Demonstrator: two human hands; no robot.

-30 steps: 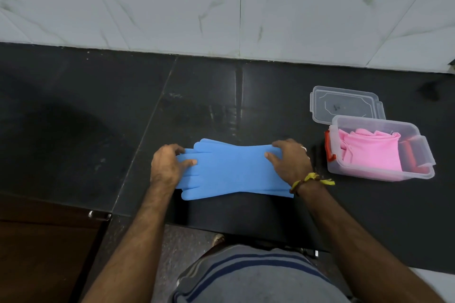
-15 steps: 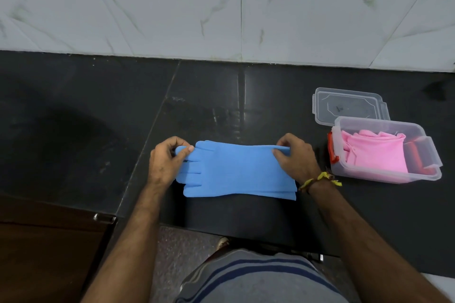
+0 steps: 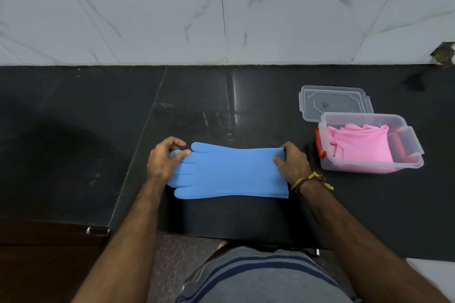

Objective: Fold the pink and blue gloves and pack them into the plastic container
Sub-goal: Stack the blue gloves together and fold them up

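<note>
The blue gloves [image 3: 231, 173] lie flat and stacked on the black counter, fingers pointing left and cuffs right. My left hand [image 3: 165, 160] pinches the fingertip end. At the other end my right hand [image 3: 293, 165] grips the cuff edge. The clear plastic container [image 3: 407, 145] stands to the right of my right hand. Inside it lie the folded pink gloves [image 3: 362, 146].
The container's clear lid [image 3: 334, 102] lies flat just behind it. A white tiled wall [image 3: 221, 19] rises at the back of the black counter [image 3: 73, 142]. The counter's front edge runs close to my body, with a wooden cabinet at the lower left.
Both hands shifted from pressing on the blue gloves to pinching their two ends. The gloves now lie straighter and flatter.
</note>
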